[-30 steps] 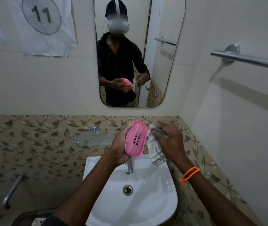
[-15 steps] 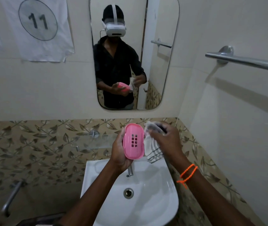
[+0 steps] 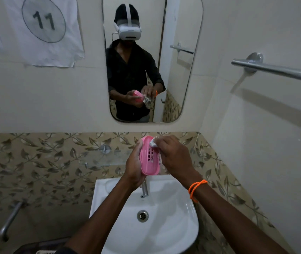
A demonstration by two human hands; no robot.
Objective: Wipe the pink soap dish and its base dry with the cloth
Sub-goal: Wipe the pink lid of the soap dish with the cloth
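Wash basin point(image 3: 180, 222), white, directly beneath both grips; presumably chosen so drips fall into the bowl. Tap point(image 3: 144, 188) just below the left grip. Mirror point(image 3: 179, 70) on the wall beyond the grips; towel rail point(image 3: 277, 69) well off to the right of the right grip.

Left hand point(image 3: 134, 166): grip closed round the pink soap dish point(image 3: 149, 158), fingers wrapped behind its left edge, slotted face turned toward the camera and held nearly upright. Judged a steadying hold, presenting the perforated face for wiping. Base not distinguishable as a separate piece.

Right hand point(image 3: 173, 156): grip closed on the cloth point(image 3: 153, 143), bunched under the fingers and pressed against the dish's top right corner. Most of the cloth hidden behind this hand; a fold showing at the dish's right edge.

Compared with half a second earlier: cloth then hanging loose beside the dish, right grip clear of it; now brought into contact at the upper rim. Dish tilted slightly more and held marginally lower relative to the tiled border. Wiping judged under way, far from complete.
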